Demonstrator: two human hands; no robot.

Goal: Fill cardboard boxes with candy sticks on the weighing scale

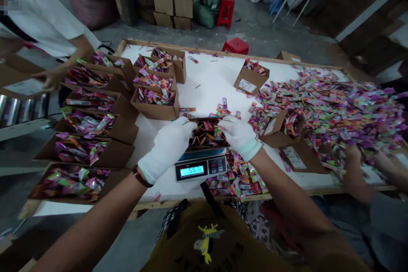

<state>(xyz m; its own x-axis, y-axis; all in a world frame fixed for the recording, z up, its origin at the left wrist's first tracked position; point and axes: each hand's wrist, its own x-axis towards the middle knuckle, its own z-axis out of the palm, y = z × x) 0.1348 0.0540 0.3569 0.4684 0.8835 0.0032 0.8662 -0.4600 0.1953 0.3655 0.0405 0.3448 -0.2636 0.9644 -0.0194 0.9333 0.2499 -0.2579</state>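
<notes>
My gloved left hand (167, 148) and gloved right hand (239, 136) grip opposite sides of an open cardboard box (204, 118) full of colourful foil sachets. The box stands on a digital scale (200, 165), whose lit display shows a number I cannot read exactly. Both white gloves cover my fingers, and my bare forearms reach in from the bottom of the view. Loose sachets (236, 180) lie just right of the scale, below my right wrist. The lower part of the box is hidden by my hands and the scale.
A white worktable (216, 76) holds several sachet-filled boxes at left and a large sachet heap (331, 110) at right. A co-worker's hands (353, 165) reach into the heap; another person's hand (51, 78) holds a box at left. Red stools stand beyond the table.
</notes>
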